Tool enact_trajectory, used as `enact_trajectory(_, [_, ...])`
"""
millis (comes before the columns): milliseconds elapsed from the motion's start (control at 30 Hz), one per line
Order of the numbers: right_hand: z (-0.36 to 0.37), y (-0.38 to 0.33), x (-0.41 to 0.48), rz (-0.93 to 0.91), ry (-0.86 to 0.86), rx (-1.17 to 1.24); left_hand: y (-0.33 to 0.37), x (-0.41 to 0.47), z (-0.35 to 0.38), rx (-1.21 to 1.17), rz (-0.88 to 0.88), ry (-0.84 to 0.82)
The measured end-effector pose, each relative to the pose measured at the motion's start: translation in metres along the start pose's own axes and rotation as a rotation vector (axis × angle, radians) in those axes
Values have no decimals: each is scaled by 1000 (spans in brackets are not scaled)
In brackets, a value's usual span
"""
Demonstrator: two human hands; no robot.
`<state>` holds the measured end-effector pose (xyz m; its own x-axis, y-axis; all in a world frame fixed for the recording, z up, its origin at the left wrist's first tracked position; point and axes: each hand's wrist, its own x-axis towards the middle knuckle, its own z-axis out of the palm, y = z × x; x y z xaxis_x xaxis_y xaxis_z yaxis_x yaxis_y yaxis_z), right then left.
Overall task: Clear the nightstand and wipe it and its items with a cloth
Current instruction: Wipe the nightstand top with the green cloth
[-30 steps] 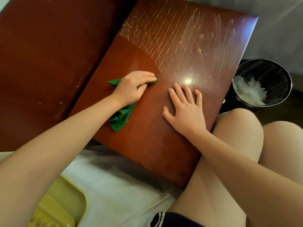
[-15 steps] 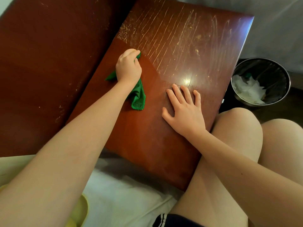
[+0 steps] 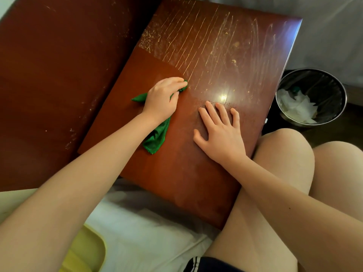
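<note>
The left hand [image 3: 160,101] has its fingers [image 3: 172,80] curled onto a bunched green microfibre cloth [image 3: 157,137], pressing it against the glossy reddish-brown wooden nightstand top [image 3: 176,183] at the edge of the pale, streaky far half. The right hand [image 3: 221,132] lies flat just beside it, fingers spread, holding nothing. The cloth looks light, soft and floppy, its loose tail trailing under the wrist, so it is probably best gripped by the wad.

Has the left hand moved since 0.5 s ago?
Yes. The left hand with the green cloth slid nearer, away from the scratched far part of the nightstand top.
</note>
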<state>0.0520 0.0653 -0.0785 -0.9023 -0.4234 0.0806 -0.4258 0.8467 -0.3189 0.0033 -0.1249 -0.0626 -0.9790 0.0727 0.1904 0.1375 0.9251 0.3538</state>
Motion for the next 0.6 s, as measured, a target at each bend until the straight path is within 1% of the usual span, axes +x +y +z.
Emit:
enact_trajectory(200, [1,-1,0,3,-3,3,17,-46,1,-48,117,-59])
enact_trajectory(300, [0,0,0,4,3,7,20,-61,3,-65,108,-55])
enact_trajectory(433, [1,0,0,0,14,7,16,-58,3,-99,112,-47])
enact_trajectory(500, [2,0,-1,-3,15,5,12,-51,2,-98,96,-27])
enact_trajectory(600, [2,1,0,-4,10,4,1,-26,1,-53,-34,54])
